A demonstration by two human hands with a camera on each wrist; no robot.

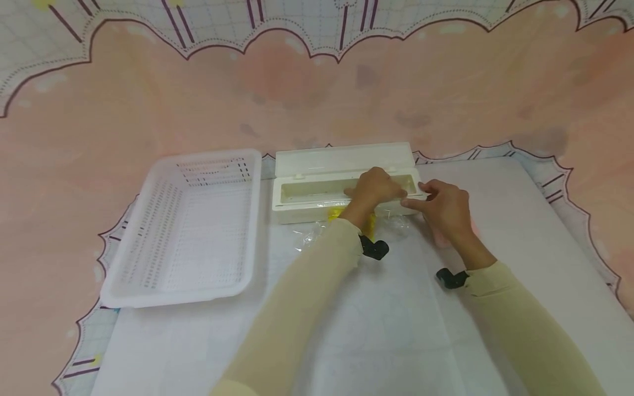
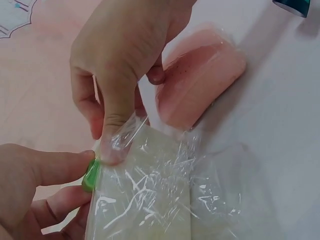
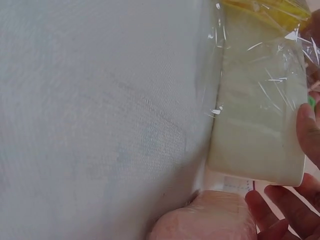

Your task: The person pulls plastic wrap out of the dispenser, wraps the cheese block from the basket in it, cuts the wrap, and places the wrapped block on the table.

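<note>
A long cream cling film dispenser (image 1: 297, 213) stands with its lid (image 1: 342, 158) raised. Clear film (image 2: 145, 185) drapes over its front, and a yellow strip (image 1: 337, 213) shows there. Over the dispenser's trough, my left hand (image 1: 377, 186) pinches a small green piece (image 2: 90, 176) at the top edge between thumb and fingers. My right hand (image 1: 446, 209) grips the dispenser's right end, its thumb pressing the film against the front and its other fingers around the end. Beside that end lies a pink block (image 2: 205, 80) in clear wrapping, partly hidden by the right hand in the head view.
A white perforated plastic basket (image 1: 180, 297) sits to the left of the dispenser. White cloth (image 1: 376, 330) covers the table surface. Loose clear film (image 1: 309, 239) spreads on it in front of the dispenser. Behind hangs a peach patterned cloth (image 1: 198, 104).
</note>
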